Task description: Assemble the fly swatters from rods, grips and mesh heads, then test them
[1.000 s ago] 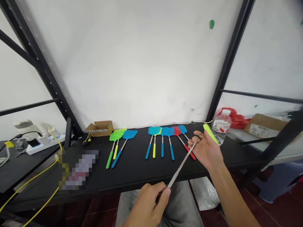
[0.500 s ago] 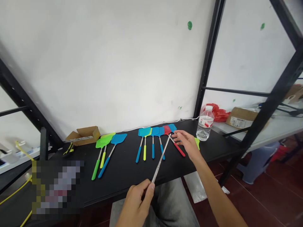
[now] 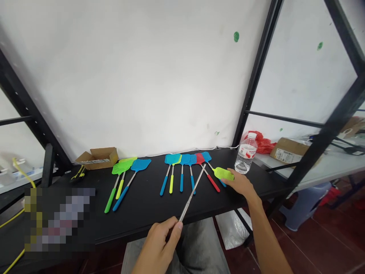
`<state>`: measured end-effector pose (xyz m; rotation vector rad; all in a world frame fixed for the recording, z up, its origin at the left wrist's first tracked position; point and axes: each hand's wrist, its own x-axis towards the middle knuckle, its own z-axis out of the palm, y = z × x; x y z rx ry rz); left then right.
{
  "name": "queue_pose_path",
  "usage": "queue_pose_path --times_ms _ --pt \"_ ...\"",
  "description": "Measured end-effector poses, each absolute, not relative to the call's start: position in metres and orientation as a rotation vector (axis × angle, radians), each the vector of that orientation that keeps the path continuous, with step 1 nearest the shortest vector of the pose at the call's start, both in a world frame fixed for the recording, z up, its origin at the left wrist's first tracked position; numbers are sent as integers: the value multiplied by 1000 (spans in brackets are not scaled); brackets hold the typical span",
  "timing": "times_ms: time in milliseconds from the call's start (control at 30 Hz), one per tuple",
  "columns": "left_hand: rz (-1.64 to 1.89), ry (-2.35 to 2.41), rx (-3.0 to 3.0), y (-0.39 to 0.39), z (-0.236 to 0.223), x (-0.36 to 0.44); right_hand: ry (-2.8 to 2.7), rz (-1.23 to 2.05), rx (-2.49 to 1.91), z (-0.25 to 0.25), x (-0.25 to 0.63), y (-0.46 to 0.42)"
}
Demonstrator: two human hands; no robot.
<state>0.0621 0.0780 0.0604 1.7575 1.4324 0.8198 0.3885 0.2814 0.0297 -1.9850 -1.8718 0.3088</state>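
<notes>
My left hand (image 3: 161,243) is closed around the lower end of a slim silver telescopic rod (image 3: 191,199), which slants up and to the right over the table. My right hand (image 3: 241,186) grips the right end of a yellow-green fly swatter head (image 3: 222,173), thumb at the near edge; part of the head is hidden by the fingers. The head's narrow neck points left, a little apart from the rod's tip. Left of it lies a row of fly swatters: a red one (image 3: 213,183) and several blue ones (image 3: 181,182), plus one with a yellow handle (image 3: 171,184).
Further left are a green swatter (image 3: 110,200), a yellow one and a blue one (image 3: 121,198). Behind them stands an open cardboard box (image 3: 99,164). A water bottle (image 3: 243,161) stands beyond my right hand. Black frame posts (image 3: 256,76) flank the black table (image 3: 148,201).
My right hand has moved right and down from near the rod's tip to the yellow-green swatter head, now plainly visible. My left hand still holds the rod. The view has shifted slightly.
</notes>
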Motion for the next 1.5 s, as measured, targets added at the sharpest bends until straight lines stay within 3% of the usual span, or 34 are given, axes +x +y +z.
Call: queue_pose_path --times_ms 400,600,800,967,1500 --pt "888 1414 1722 81 65 54 -1954 213 -1845 34 375 275" --pt "979 1435 1791 81 71 45 -1521 130 -1539 50 369 274" --pt "1038 1563 1907 84 75 31 -1115 574 -958 86 348 248" --pt "1096 1627 1986 88 74 15 -905 921 -814 109 338 223" --pt "988 1876 2283 90 69 0 -1126 1034 -848 117 341 208"
